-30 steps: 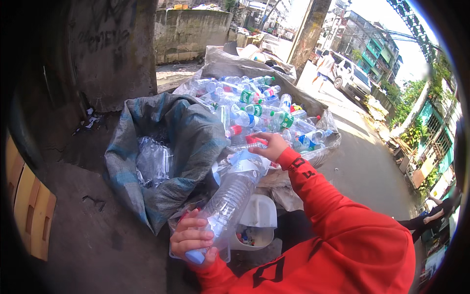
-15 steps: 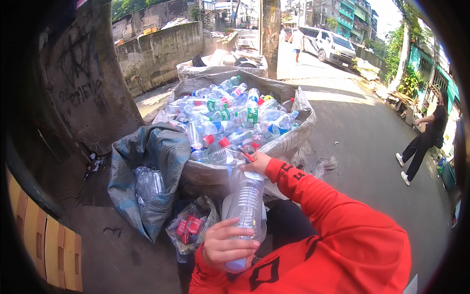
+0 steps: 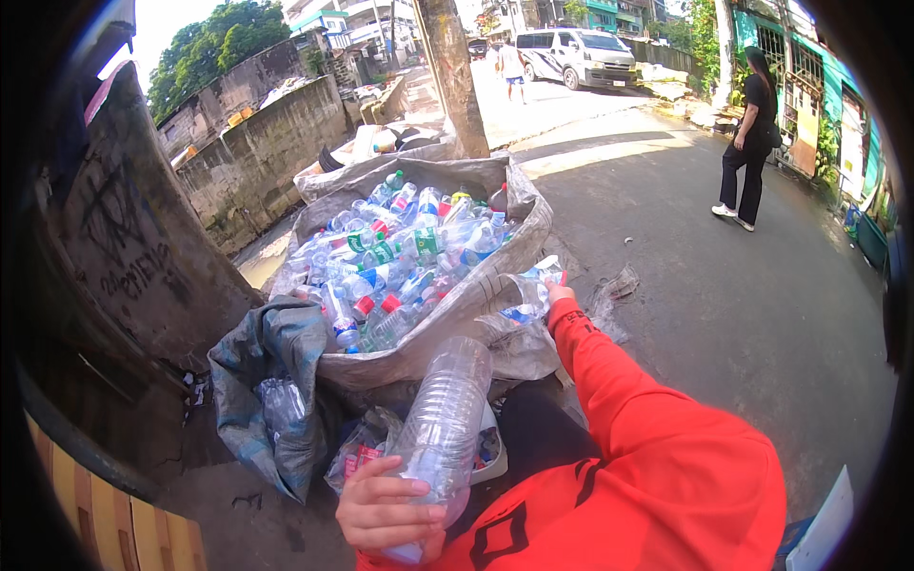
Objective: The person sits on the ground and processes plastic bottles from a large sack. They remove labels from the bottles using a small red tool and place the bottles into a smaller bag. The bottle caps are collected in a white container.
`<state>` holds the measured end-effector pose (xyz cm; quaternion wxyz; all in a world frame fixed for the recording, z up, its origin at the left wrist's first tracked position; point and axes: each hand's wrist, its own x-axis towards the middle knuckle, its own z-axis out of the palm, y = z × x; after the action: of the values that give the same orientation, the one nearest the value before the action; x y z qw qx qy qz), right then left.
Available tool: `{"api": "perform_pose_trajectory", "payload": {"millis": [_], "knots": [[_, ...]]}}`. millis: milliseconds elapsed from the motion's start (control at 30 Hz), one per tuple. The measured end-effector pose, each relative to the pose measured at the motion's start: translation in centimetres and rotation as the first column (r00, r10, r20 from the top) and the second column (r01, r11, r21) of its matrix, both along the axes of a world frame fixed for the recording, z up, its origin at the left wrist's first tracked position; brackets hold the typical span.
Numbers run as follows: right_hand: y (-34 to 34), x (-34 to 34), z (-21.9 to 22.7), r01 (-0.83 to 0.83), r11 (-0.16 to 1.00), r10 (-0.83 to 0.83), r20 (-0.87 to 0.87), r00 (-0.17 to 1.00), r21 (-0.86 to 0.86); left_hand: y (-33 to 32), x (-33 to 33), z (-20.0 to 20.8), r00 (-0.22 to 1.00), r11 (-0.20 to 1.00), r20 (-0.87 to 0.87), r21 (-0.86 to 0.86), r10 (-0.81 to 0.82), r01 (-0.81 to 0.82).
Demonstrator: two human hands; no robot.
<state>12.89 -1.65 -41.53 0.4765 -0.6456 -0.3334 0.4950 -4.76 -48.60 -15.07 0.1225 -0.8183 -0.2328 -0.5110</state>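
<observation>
A large clear plastic bottle (image 3: 446,414) with ribbed sides is tilted in front of me, its body bare of any label. My left hand (image 3: 395,509) is closed round its near end. Farther out to the right, my right hand (image 3: 560,292) is closed on a crumpled blue-and-white bottle label (image 3: 524,303), apart from the bottle. A small red piece shows at those fingers too; its kind is unclear. Just beyond the bottle stands a big woven sack (image 3: 447,347) heaped with plastic bottles (image 3: 390,249), some with red or green caps.
At left stands a grey-blue sack (image 3: 276,352) with clear plastic inside. A small bag (image 3: 367,452) with red pieces and a white container (image 3: 491,457) sit near my legs. A post (image 3: 450,76) rises behind the big sack. On the road are a person in black (image 3: 752,133) and a van (image 3: 576,57).
The label has come off the bottle, and my right hand has carried it away to the right. My left hand with the bottle has shifted slightly left in view. The view has turned.
</observation>
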Motion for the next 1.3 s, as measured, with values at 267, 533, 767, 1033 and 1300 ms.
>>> {"api": "perform_pose_trajectory", "payload": {"millis": [267, 533, 767, 1033, 1300], "knots": [[-5.8, 9.0, 3.1, -0.081, 0.996, 0.056, -0.436, 0.898, -0.037, 1.1, -1.9, -3.7, 0.826, 0.963, 0.530, 0.060, 0.193, -0.263], [-10.0, 4.7, 6.4, -0.325, 0.923, 0.358, -0.150, 0.922, 0.207, -1.7, -12.2, -11.2, 0.099, 0.962, 0.994, 0.071, -0.047, -0.264], [-15.0, -4.0, 6.8, -0.792, 0.563, 0.781, 0.161, 0.603, 0.235, -8.1, -15.7, -9.3, 0.000, 0.540, 0.995, 0.052, -0.095, -0.840], [-28.0, -25.5, 3.1, -0.985, -0.141, 0.893, 0.443, -0.082, 0.102, -12.7, -18.8, -14.4, 0.069, 0.347, 0.991, 0.105, -0.113, -0.932], [-33.7, -39.6, -15.7, -0.653, -0.332, 0.309, 0.576, -0.757, -0.680, -15.4, -21.9, -19.6, -0.078, 0.312, 0.997, -0.069, -0.017, -0.948]]}}
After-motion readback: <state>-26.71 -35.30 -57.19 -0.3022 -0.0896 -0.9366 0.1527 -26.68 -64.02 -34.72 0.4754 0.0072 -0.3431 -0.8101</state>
